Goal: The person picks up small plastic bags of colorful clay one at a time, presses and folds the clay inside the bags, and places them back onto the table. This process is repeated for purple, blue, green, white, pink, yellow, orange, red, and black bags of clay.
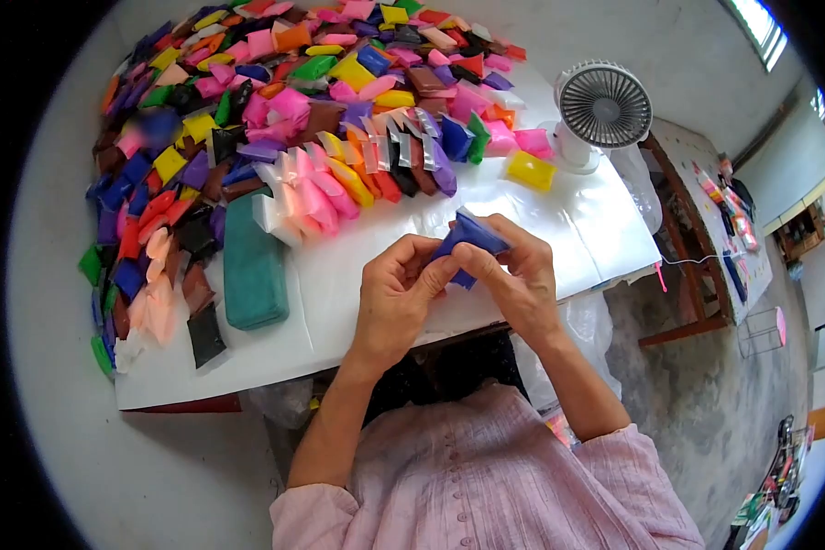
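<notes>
Both of my hands grip a small blue packet [472, 240] above the front part of the white table. My left hand [399, 289] pinches its left side between thumb and fingers. On the other side, my right hand [515, 275] has its thumb pressed on the packet's face, with fingers behind it. A dark green block [253, 261] lies to the left of my hands. Beyond it stands a row of coloured packets, among them pink packets [316, 202], an orange-yellow packet [348, 181] and a purple packet [443, 174]. A yellow packet [531, 170] lies apart, beyond my right hand.
A large heap of mixed coloured packets [275, 105] covers the back and left of the white table [339, 316]. A white fan [605, 105] stands at the back right, its cord [692, 261] running rightward. A second table [697, 174] is further right.
</notes>
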A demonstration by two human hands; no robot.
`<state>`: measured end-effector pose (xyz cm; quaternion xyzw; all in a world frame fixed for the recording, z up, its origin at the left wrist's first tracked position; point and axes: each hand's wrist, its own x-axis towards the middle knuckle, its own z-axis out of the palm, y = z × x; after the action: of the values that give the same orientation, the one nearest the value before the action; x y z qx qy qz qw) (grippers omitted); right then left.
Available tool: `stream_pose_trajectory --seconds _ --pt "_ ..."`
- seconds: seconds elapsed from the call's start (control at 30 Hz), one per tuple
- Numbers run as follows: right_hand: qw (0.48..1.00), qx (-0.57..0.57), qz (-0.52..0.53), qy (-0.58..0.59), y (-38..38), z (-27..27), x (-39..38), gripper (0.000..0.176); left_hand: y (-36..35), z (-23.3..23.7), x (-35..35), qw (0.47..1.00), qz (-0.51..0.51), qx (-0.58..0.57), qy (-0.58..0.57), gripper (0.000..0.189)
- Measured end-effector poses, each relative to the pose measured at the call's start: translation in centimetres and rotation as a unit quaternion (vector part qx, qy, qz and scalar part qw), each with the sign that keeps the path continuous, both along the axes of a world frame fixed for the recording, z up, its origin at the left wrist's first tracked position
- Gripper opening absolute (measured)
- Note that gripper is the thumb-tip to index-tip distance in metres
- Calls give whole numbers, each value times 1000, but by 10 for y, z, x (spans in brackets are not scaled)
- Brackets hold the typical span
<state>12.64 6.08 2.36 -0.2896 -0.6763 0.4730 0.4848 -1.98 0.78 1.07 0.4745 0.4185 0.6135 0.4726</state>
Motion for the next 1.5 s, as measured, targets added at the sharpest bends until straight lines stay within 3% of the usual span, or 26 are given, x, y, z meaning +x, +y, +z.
stream_pose_trajectory --seconds 0.33,0.43,0.67,0.77,1.1,1.2,1.33,1.5 --pt "999 46 -13 -1 8 0 -4 24 0 1 2 1000 30 -5 3 15" --pt "999 -34 -32 -6 3 5 -5 25 1 -2 1 999 49 2 -9 15" --pt "999 -31 -30 14 11 -8 -1 27 -1 4 2 999 36 -8 6 20" --pt "991 -125 -54 -11 14 5 4 28 -3 5 6 996 72 28 44 17" --pt "982 -182 -34 -38 22 6 12 35 -4 -3 16 946 175 100 252 8" --pt "983 -128 -40 -126 24 3 18 37 -3 -6 18 924 201 144 293 6" --pt "935 152 -156 -278 16 2 31 35 -4 -5 17 926 199 125 297 5" --pt "916 263 -53 -299 3 5 42 23 -4 -6 16 937 186 96 279 5"
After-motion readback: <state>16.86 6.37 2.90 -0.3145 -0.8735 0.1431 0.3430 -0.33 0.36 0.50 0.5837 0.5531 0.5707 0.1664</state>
